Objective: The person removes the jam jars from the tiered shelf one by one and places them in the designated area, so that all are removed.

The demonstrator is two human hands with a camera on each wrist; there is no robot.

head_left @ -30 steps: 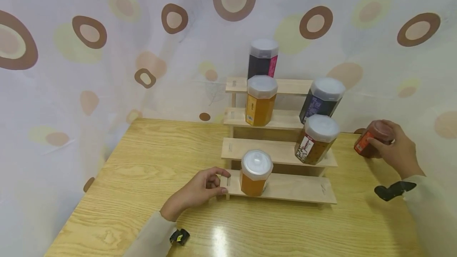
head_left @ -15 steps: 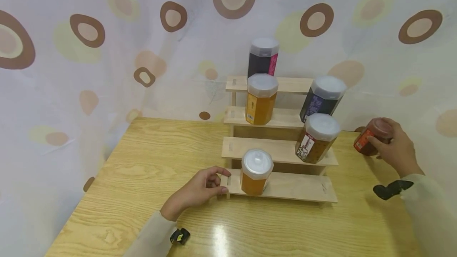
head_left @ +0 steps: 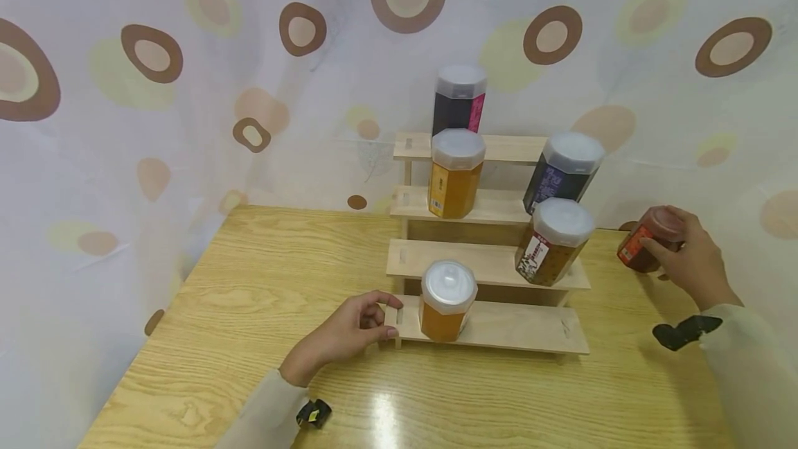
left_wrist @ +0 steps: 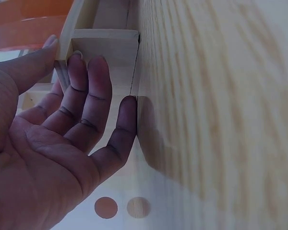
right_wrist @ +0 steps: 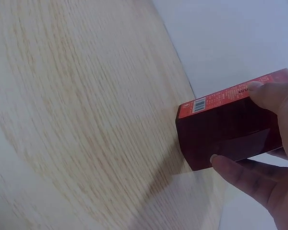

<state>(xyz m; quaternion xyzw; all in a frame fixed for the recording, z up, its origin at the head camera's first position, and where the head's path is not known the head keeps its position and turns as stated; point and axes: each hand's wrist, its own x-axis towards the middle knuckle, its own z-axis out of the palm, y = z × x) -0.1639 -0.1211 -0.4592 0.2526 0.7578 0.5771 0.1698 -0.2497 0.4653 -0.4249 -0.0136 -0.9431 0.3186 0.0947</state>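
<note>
My right hand [head_left: 695,262]: clamped on the red jar [head_left: 648,231], my thumb on its red label [right_wrist: 221,98] and a fingertip against the dark side.
Red jar: tilted, to the right of the stepped rack, near the back edge of the table [head_left: 268,283]; I can't tell whether its base touches the wood.
My left hand [head_left: 349,328]: gripping the left end of the lowest shelf [head_left: 517,328], thumb at the front corner, index finger at the end; in the left wrist view my other fingers bend beside the rack's end.
Hands: well apart, one on each side of the rack.
Lowest shelf: an orange jar with a clear lid [head_left: 447,321] stands towards the left, just beside my left hand.
Third shelf down [head_left: 449,258]: a brown jar with a white label [head_left: 551,255] at the right.
Second shelf down [head_left: 499,206]: a jar with a yellow label [head_left: 458,186] towards the left, a dark jar with a purple label [head_left: 561,175] at the right.
Top shelf [head_left: 514,151]: a dark jar with a pink label [head_left: 457,109] towards the left, partly hidden by the yellow-labelled one.
My wrists: pale sleeves [head_left: 264,414], a black strap [head_left: 314,414] at the left, black gear [head_left: 688,332] at the right.
Behind: a white sheet [head_left: 337,89] with brown, yellow and peach rounds.
</note>
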